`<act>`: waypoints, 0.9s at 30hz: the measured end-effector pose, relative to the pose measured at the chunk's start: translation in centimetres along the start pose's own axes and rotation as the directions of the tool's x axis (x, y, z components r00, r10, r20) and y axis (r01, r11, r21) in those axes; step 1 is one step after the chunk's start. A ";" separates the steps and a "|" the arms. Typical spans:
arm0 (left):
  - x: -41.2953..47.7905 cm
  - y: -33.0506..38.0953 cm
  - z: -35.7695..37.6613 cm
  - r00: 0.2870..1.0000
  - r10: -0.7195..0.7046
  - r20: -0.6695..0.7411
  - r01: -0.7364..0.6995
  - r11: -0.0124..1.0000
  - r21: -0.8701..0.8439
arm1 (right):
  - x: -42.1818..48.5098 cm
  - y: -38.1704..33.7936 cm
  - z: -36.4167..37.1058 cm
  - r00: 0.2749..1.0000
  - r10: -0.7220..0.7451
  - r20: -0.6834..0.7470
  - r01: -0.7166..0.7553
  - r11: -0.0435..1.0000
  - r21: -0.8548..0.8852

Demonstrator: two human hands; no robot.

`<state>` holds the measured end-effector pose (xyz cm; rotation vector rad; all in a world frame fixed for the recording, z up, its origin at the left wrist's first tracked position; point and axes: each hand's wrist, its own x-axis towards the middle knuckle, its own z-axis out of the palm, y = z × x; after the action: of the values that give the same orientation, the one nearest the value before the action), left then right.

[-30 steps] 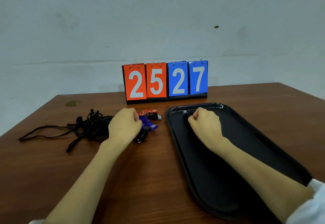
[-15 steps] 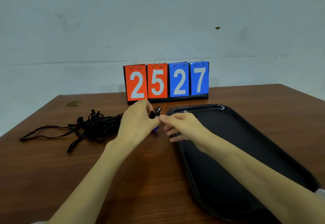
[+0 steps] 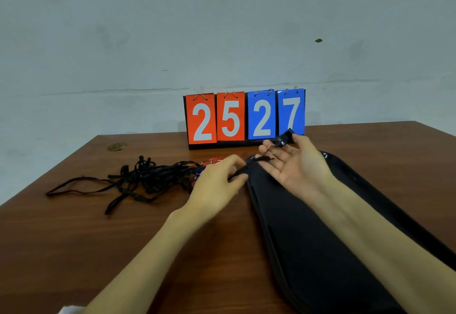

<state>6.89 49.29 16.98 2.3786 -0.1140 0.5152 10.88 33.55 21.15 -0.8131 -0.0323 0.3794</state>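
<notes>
Scoreboard (image 3: 244, 116) stands behind held whistle (image 3: 283, 139), tangled lanyards (image 3: 148, 178) left, black tray (image 3: 296, 239) right.

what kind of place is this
Probably a bare room set up for tabletop work: a wooden table against a stained blank wall, a flip scoreboard reading 25 27, a black tray and tangled black lanyards.

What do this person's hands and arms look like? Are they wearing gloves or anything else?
No gloves: the left hand and the right hand are bare, with no ring, watch or bracelet in view. The left forearm and right forearm are uncovered too. The only clothing that shows is a scrap of white sleeve at the bottom edge, near the left elbow.
</notes>
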 end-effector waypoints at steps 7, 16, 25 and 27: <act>1.7 -1.1 -1.9 0.896 -0.420 -0.146 0.379 0.893 -0.241 | 0.1 -2.1 -1.8 0.995 -0.084 -0.050 0.040 0.812 -0.582; 1.8 -2.9 -3.9 0.767 -0.631 -0.117 0.508 0.708 -0.490 | -1.4 -3.4 -2.3 0.855 -0.514 0.075 0.076 -0.018 -0.997; 2.1 -2.9 -4.1 0.867 -0.495 -0.064 0.461 0.843 -0.279 | -0.8 -3.3 -2.8 0.825 -0.555 0.105 0.149 0.035 -0.988; 2.1 -2.8 -3.3 0.892 -0.452 -0.018 0.449 0.889 -0.092 | -0.5 -2.9 -2.5 0.900 -0.433 0.056 0.238 0.379 -0.894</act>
<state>8.32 53.68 18.39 2.2084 0.4205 0.3220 11.73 29.83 21.59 -1.8846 -0.2418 -0.1801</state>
